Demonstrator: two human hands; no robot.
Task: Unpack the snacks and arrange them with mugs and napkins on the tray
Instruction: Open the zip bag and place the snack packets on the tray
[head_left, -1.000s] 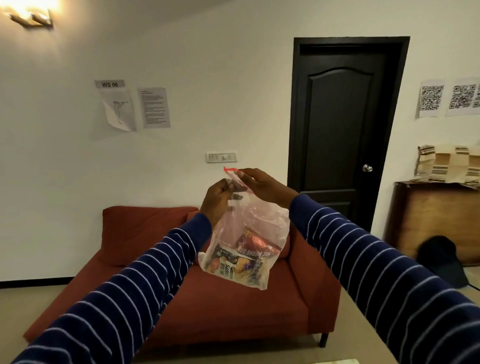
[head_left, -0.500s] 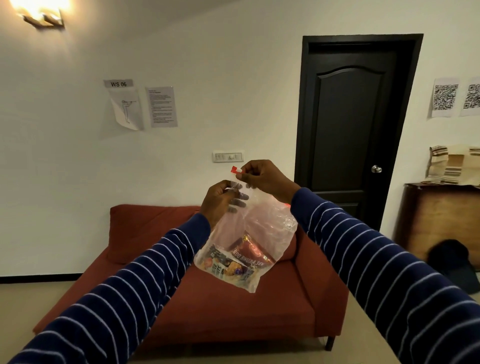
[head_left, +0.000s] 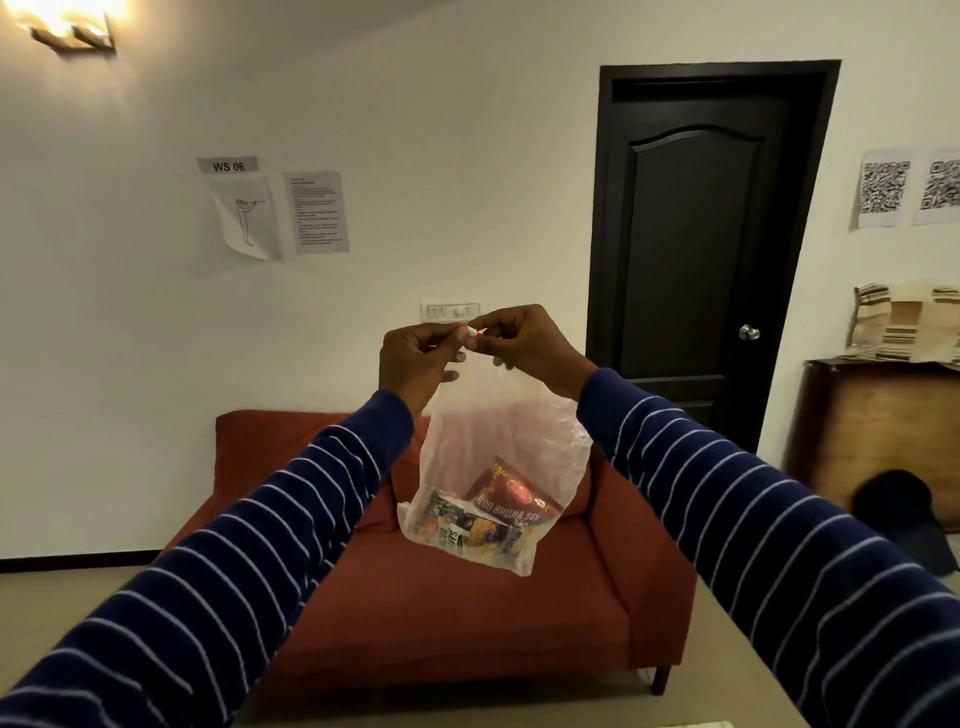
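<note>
Clearly light and limp, the clear crinkly plastic bag (head_left: 498, 447) of snack packets (head_left: 511, 506) hangs midair before the red sofa (head_left: 467, 613); left hand (head_left: 415, 358) and right hand (head_left: 524, 345) pinch its red-edged seal (head_left: 474, 332), the sensible place to grip.

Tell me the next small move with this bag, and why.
Probably pull the bag's top apart. Both hands, left and right, pinch its red-edged mouth together, it looks shut, and the snacks sit at the bottom.
</note>
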